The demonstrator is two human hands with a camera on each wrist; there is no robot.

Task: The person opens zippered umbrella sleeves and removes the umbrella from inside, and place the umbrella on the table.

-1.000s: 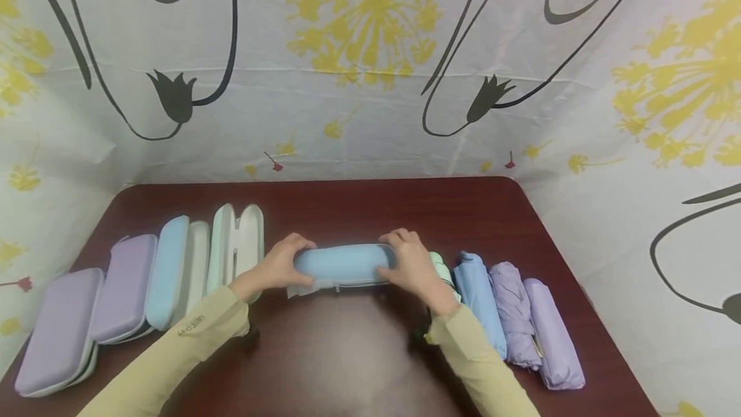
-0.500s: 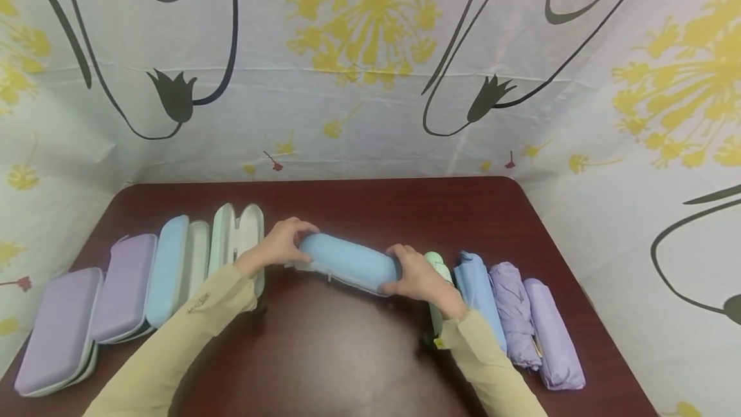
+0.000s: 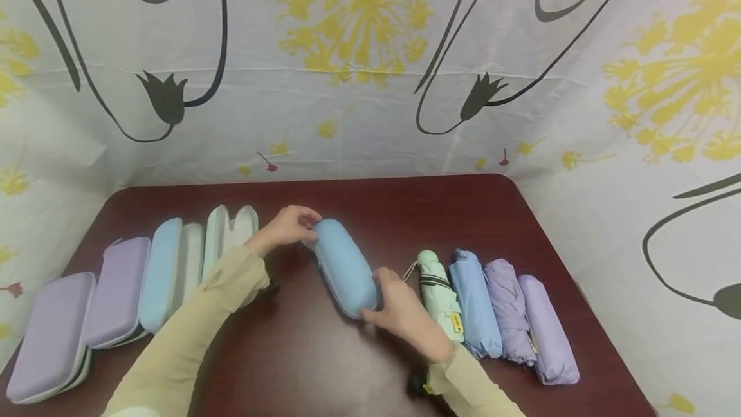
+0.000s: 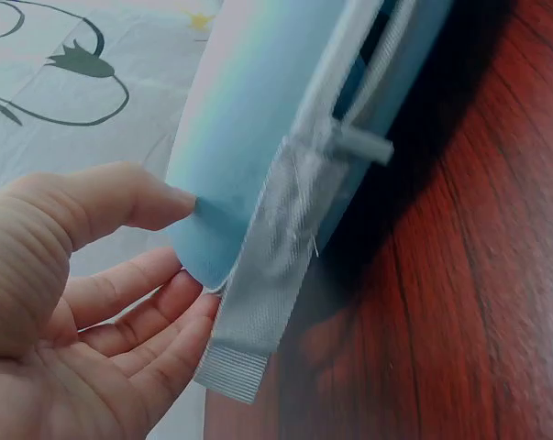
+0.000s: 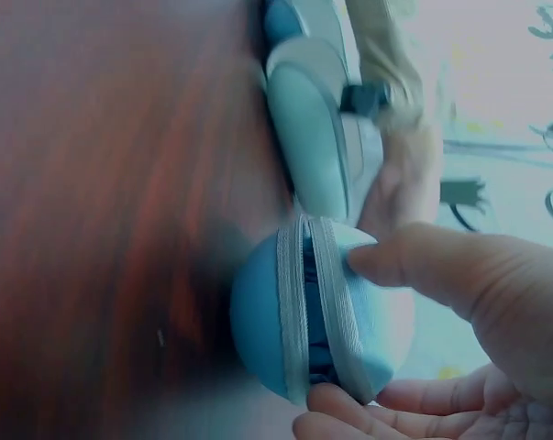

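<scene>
A light blue zip case (image 3: 345, 269) is tilted diagonally above the middle of the table, its far end to the left. My left hand (image 3: 289, 227) grips that far end; in the left wrist view the thumb presses the shell, with fingers at the tip beside a grey fabric tab (image 4: 276, 247). The near end is held by my right hand (image 3: 402, 311), thumb on one side and fingers on the other. Between the grey zipper edges (image 5: 336, 302) the right wrist view shows a gap with dark blue inside; the contents cannot be made out.
On the left of the dark red table (image 3: 312, 365) stand an open pale green case (image 3: 215, 237), an open blue case (image 3: 162, 275) and two purple cases (image 3: 118, 291). Folded umbrellas lie at right: green (image 3: 435, 288), blue (image 3: 475, 304), wrinkled purple (image 3: 508, 311) and lilac (image 3: 548, 333).
The blue case has turned from lying crosswise to a steep diagonal. My right hand has brought its end nearer and leftward; my left hand has moved slightly farther away.
</scene>
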